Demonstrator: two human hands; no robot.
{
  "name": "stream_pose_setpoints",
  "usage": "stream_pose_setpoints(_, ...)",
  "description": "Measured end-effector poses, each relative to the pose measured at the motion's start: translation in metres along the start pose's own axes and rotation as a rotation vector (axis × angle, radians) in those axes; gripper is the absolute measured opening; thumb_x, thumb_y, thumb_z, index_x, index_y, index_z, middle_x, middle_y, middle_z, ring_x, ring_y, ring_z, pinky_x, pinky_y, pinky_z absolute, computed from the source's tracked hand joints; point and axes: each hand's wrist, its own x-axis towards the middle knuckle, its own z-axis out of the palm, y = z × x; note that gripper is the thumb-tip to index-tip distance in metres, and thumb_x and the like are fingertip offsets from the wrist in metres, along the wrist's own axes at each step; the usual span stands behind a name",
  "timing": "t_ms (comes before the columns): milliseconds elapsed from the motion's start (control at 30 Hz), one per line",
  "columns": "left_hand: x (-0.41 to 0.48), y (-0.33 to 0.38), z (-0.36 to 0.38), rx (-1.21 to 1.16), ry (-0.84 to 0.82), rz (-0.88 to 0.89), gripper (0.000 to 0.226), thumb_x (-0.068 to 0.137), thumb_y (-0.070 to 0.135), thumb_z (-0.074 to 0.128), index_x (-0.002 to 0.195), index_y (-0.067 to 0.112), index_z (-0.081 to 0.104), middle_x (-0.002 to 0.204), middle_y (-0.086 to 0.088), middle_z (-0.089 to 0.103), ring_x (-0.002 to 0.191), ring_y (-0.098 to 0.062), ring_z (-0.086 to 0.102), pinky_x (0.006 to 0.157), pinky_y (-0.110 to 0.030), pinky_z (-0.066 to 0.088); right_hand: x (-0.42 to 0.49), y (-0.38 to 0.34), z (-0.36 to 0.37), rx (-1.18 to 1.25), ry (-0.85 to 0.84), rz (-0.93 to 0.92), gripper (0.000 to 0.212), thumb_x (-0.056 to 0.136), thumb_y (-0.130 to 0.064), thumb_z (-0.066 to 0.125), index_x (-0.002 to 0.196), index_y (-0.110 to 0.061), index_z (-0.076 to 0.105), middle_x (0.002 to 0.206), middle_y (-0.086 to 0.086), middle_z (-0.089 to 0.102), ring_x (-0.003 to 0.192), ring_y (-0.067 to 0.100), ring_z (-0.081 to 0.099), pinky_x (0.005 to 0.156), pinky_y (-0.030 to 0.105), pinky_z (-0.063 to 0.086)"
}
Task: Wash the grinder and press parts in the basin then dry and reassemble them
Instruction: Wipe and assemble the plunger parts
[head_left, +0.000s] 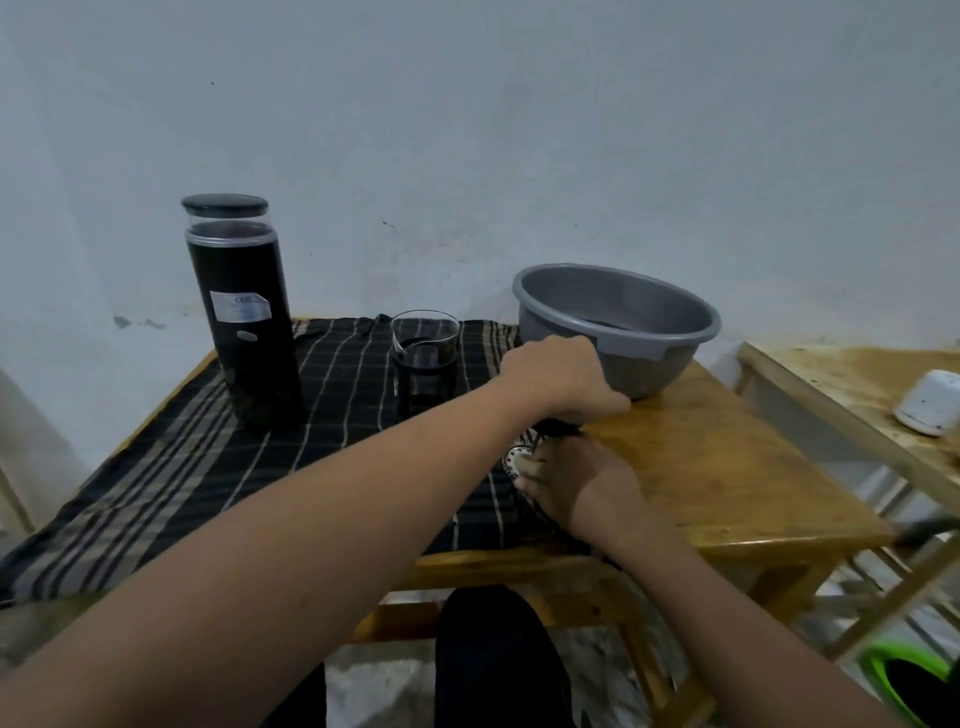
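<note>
Left hand (563, 376) is curled down around a dark plunger top (556, 427). Right hand (587, 488) pinches the round filter disc (517, 460) just below, at the edge of the checked cloth (260, 467). Separating them probably needs a firm, level twist. The grey basin (639, 369) sits just beside them, with bare wooden table (701, 457) to the right. The glass beaker (425, 358) and black grinder (244, 312) stand to the left.

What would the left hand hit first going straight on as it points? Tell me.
The round grey plastic basin: the left hand points at its near wall, seemingly almost touching; depth is unclear.
</note>
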Motion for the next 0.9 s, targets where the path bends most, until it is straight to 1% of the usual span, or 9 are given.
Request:
stream_pose_setpoints(167, 0.009, -0.012, 0.018, -0.084, 0.152, 0.131, 0.032, 0.109, 0.036, 0.040, 0.088, 0.016, 0.054, 0.086, -0.003, 0.058, 0.086, -0.029, 0.064, 0.069, -0.039, 0.046, 0.004, 0.025, 0.003, 0.586, 0.025, 0.050, 0.024, 0.095, -0.037, 0.068, 0.086, -0.015, 0.065, 0.078, -0.004, 0.065, 0.072, 0.010, 0.060, 0.071, 0.037, 0.053)
stream_pose_setpoints(267, 0.016, -0.027, 0.012, -0.178, 0.060, 0.240, 0.028, 0.109, 0.024, 0.037, 0.128, 0.015, 0.055, 0.107, -0.008, 0.061, 0.097, -0.027, 0.061, 0.077, -0.039, 0.046, 0.011, 0.029, 0.016, 0.613, 0.200, 0.098, 0.023, 0.092, -0.033, 0.073, 0.092, -0.011, 0.068, 0.086, -0.002, 0.067, 0.080, 0.011, 0.062, 0.064, 0.026, 0.049)
stream_pose_setpoints(333, 0.016, -0.032, 0.010, -0.206, 0.016, 0.298, 0.036, 0.108, 0.020, 0.038, 0.141, 0.017, 0.049, 0.106, -0.005, 0.058, 0.092, -0.023, 0.057, 0.076, -0.035, 0.042, 0.012, 0.029, 0.026, 0.428, 0.190, -0.036, 0.031, 0.096, -0.040, 0.065, 0.102, -0.010, 0.069, 0.103, -0.002, 0.062, 0.104, 0.014, 0.059, 0.081, 0.025, 0.049)
stream_pose_setpoints(400, 0.012, -0.032, 0.011, -0.201, 0.002, 0.351, 0.039, 0.107, 0.017, 0.039, 0.145, 0.017, 0.048, 0.098, -0.001, 0.053, 0.083, -0.019, 0.051, 0.072, -0.033, 0.038, 0.007, 0.029, 0.020, 0.228, 0.019, -0.117, 0.043, 0.099, -0.051, 0.056, 0.121, -0.015, 0.065, 0.124, -0.002, 0.052, 0.124, 0.012, 0.046, 0.098, 0.027, 0.044)
stream_pose_setpoints(500, 0.011, -0.030, 0.007, -0.214, -0.008, 0.391, 0.041, 0.107, 0.015, 0.039, 0.148, 0.016, 0.046, 0.091, 0.003, 0.048, 0.069, -0.010, 0.045, 0.065, -0.028, 0.035, 0.010, 0.025, 0.008, 0.108, -0.098, -0.063, 0.042, 0.096, -0.053, 0.059, 0.116, -0.017, 0.062, 0.121, -0.001, 0.048, 0.107, 0.011, 0.050, 0.084, 0.025, 0.044)
stream_pose_setpoints(567, 0.012, -0.031, 0.002, -0.235, -0.011, 0.385, 0.043, 0.108, 0.014, 0.039, 0.151, 0.015, 0.042, 0.084, 0.007, 0.048, 0.065, -0.006, 0.044, 0.062, -0.027, 0.034, 0.014, 0.028, 0.004, 0.390, -0.138, -0.015, 0.030, 0.092, -0.041, 0.071, 0.100, -0.016, 0.056, 0.102, -0.003, 0.056, 0.088, 0.007, 0.055, 0.068, 0.018, 0.042)
stream_pose_setpoints(633, 0.010, -0.033, 0.002, -0.249, -0.039, 0.395, 0.048, 0.108, 0.014, 0.040, 0.155, 0.015, 0.035, 0.076, 0.008, 0.051, 0.064, -0.007, 0.049, 0.060, -0.026, 0.036, 0.015, 0.039, -0.001, 0.730, -0.223, 0.032, 0.025, 0.087, -0.032, 0.079, 0.094, -0.013, 0.063, 0.091, -0.001, 0.068, 0.088, 0.012, 0.065, 0.068, 0.022, 0.050)
stream_pose_setpoints(800, 0.009, -0.040, 0.009, -0.310, -0.015, 0.415, 0.055, 0.103, 0.013, 0.048, 0.155, 0.012, 0.030, 0.084, -0.006, 0.068, 0.076, -0.019, 0.062, 0.071, -0.035, 0.049, 0.013, 0.046, -0.002, 0.906, 0.098, 0.079, 0.005, 0.090, -0.008, 0.074, 0.092, -0.012, 0.070, 0.078, -0.007, 0.074, 0.074, 0.003, 0.069, 0.062, 0.019, 0.054)
stream_pose_setpoints(900, 0.009, -0.045, 0.008, -0.317, -0.006, 0.441, 0.044, 0.102, 0.015, 0.049, 0.145, 0.012, 0.040, 0.082, -0.004, 0.066, 0.074, -0.017, 0.061, 0.068, -0.031, 0.046, 0.008, 0.034, 0.005, 0.794, -0.015, -0.122, 0.016, 0.092, -0.018, 0.073, 0.092, -0.030, 0.064, 0.078, -0.023, 0.066, 0.076, -0.007, 0.061, 0.064, 0.010, 0.045)
